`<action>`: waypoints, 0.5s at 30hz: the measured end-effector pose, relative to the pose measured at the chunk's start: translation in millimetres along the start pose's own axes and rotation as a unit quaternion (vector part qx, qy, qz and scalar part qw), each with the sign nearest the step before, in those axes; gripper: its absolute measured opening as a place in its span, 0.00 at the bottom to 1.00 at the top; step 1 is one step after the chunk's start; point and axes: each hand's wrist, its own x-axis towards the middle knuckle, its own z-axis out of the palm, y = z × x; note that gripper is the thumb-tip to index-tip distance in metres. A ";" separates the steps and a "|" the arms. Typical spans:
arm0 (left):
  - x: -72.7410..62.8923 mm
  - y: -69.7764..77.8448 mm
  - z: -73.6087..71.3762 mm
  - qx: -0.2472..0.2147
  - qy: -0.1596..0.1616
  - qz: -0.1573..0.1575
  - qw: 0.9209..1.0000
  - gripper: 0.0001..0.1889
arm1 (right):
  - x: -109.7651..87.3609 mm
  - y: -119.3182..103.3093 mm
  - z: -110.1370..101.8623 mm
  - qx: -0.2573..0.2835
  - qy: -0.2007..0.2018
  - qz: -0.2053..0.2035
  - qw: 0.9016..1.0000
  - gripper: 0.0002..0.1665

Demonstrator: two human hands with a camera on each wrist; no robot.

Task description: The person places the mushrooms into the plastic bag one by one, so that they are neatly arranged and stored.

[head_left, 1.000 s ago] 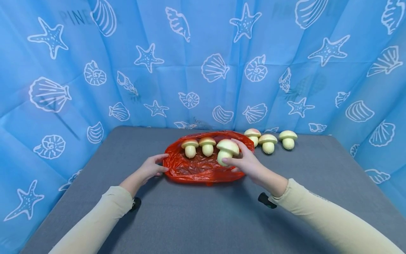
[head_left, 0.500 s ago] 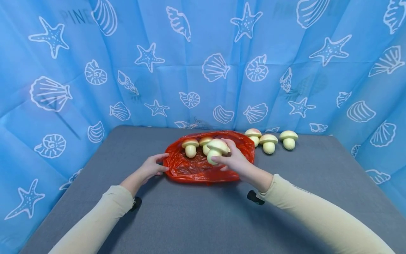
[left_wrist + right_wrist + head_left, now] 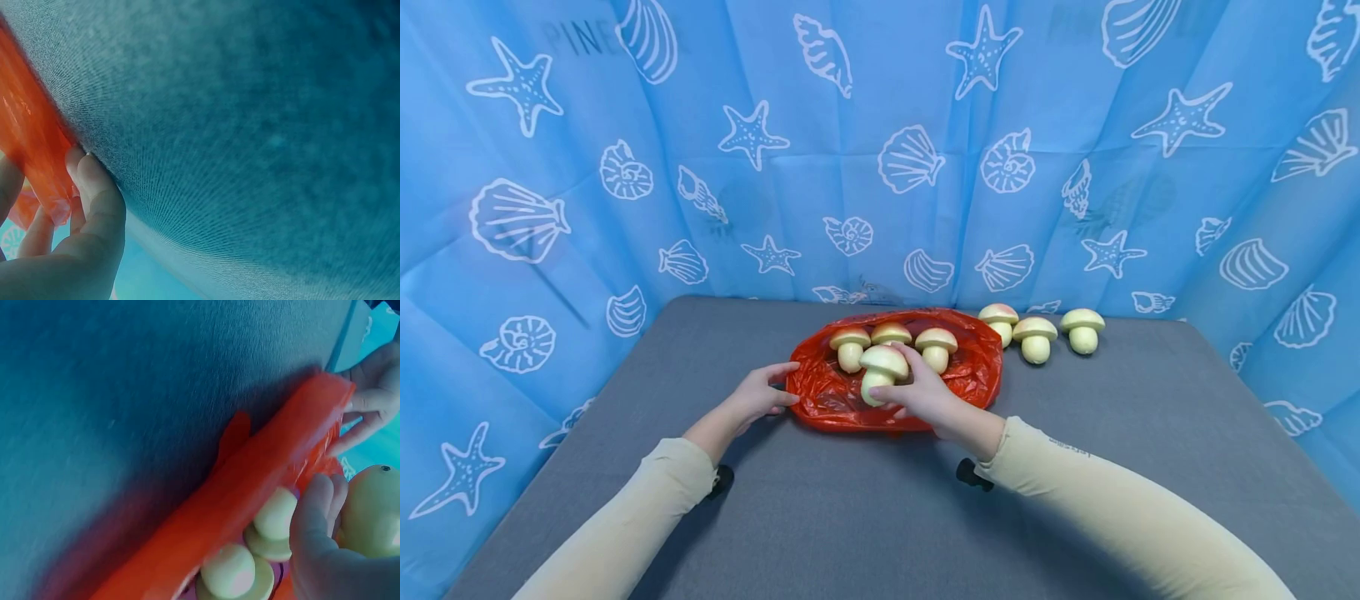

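My right hand (image 3: 928,396) grips a pale, smooth toy mushroom (image 3: 883,367), cap up, over the front left of an open red plastic bag (image 3: 977,387). In the right wrist view part of this mushroom (image 3: 374,509) shows past the fingers. Three more stand inside the bag: a left one (image 3: 848,354), a middle one (image 3: 891,332) partly hidden, and a right one (image 3: 936,348). At the bag's left end my left hand (image 3: 756,396) holds the edge. The left wrist view shows thumb and fingers around the red plastic (image 3: 28,119).
Right of the bag stand three similar mushrooms: one (image 3: 997,315) partly behind the bag, one (image 3: 1035,337) beside it, and one (image 3: 1082,329) farther right. The grey table (image 3: 850,517) ends at a blue curtain (image 3: 880,217) printed with shells and starfish.
My right hand has carried the mushroom leftward and slightly down across the bag, uncovering the right mushroom inside it. My left hand has stayed at the bag's edge.
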 end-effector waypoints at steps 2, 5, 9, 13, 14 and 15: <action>-0.3 0.7 0.1 0.001 0.001 0.001 1.000 0.33 | 1.2 1.5 4.5 0.000 -0.003 -0.004 1.000 0.48; -0.8 1.6 0.3 0.000 0.001 0.001 1.000 0.33 | 2.1 2.3 10.3 0.000 -0.003 -0.006 1.000 0.49; -1.4 2.0 0.4 0.002 0.002 0.000 1.000 0.33 | 4.8 4.1 15.9 0.001 -0.008 -0.002 1.000 0.50; -1.9 1.6 0.6 0.006 0.004 -0.001 1.000 0.33 | 8.6 5.9 21.0 -0.012 -0.023 0.010 1.000 0.51; -1.9 1.4 0.6 0.007 0.004 0.000 1.000 0.33 | 9.7 6.2 22.5 -0.014 -0.025 0.015 0.999 0.51; -1.9 1.3 0.8 0.007 0.004 0.000 1.000 0.32 | 11.1 6.9 23.9 -0.018 -0.026 0.020 0.999 0.51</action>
